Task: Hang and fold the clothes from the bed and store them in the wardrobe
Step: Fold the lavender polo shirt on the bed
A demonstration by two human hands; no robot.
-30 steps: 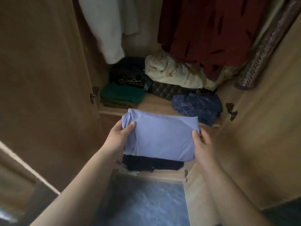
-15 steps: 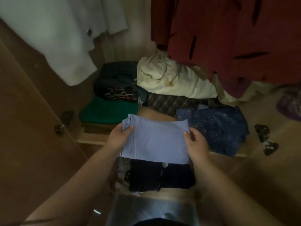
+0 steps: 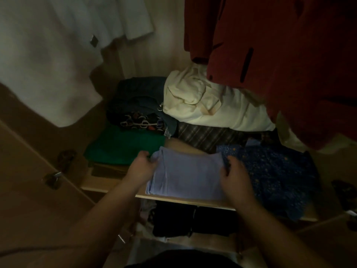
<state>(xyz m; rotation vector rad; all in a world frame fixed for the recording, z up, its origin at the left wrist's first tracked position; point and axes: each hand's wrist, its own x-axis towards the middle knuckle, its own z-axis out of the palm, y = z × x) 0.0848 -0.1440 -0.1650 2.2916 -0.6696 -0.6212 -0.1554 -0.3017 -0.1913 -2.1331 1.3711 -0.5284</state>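
One folded lilac garment (image 3: 185, 176) lies at the wardrobe shelf (image 3: 104, 187) front edge. Two hands: left hand (image 3: 142, 169) grips its 9 o'clock edge, right hand (image 3: 234, 176) its 3 o'clock edge, fingers curled.

Brings the folded lilac garment (image 3: 185, 176) out of mid-air and sets it on the front of the wardrobe shelf (image 3: 108, 187), between the green pile (image 3: 125, 147) and the blue starred cloth (image 3: 274, 175). Reaches deeper in with left hand (image 3: 141, 169) and right hand (image 3: 235, 176).
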